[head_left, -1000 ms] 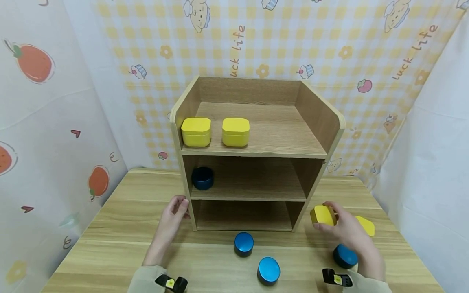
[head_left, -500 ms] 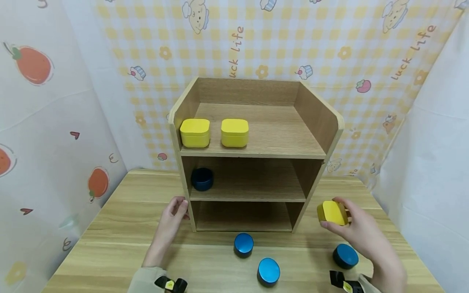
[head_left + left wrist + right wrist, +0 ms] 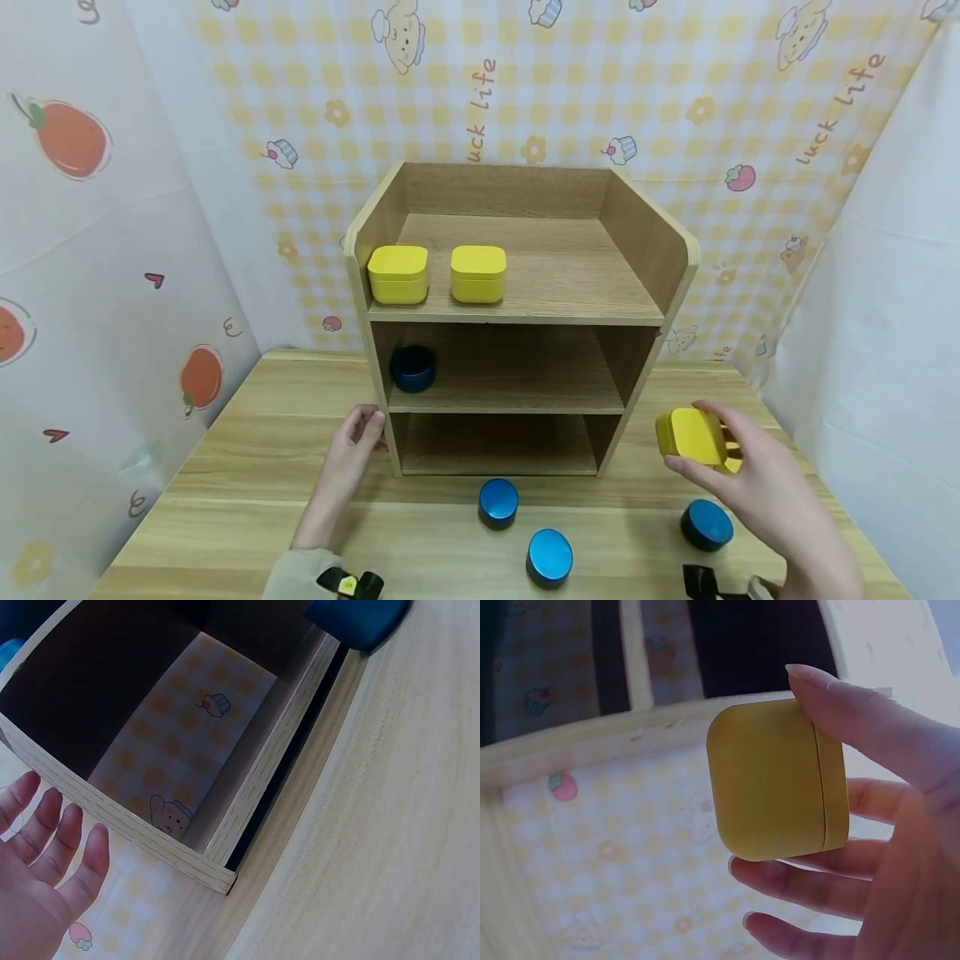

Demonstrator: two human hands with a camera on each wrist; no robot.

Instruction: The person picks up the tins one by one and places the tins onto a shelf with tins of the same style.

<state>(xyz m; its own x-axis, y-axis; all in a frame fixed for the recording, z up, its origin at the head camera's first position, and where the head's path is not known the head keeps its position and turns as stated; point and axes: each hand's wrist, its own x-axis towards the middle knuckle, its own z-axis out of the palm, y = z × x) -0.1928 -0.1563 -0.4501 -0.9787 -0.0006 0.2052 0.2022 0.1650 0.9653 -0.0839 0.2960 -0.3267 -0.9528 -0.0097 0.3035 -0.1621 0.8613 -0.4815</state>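
Observation:
My right hand (image 3: 765,483) grips a small yellow lidded box (image 3: 696,435) to the right of the wooden shelf. In the right wrist view, the thumb presses one side of the yellow box (image 3: 769,780) and fingers lie along the opposite side. Another yellow piece (image 3: 733,460) is partly hidden behind that hand. My left hand (image 3: 354,442) rests by the shelf's lower left edge; the left wrist view shows its fingers (image 3: 56,840) loosely extended beside the side panel. Two yellow boxes (image 3: 397,275) (image 3: 478,275) stand on the top level. A dark blue round tin (image 3: 412,368) sits on the middle level.
The three-level wooden shelf (image 3: 517,318) stands mid-table (image 3: 225,500). In front of it are two blue round tins (image 3: 498,500) (image 3: 550,554), and a third blue tin (image 3: 707,523) lies near the right forearm. Patterned cloth (image 3: 450,108) hangs behind.
My right hand has lifted the yellow box and drawn it rightward, away from the shelf's side. The left hand has stayed at the shelf edge.

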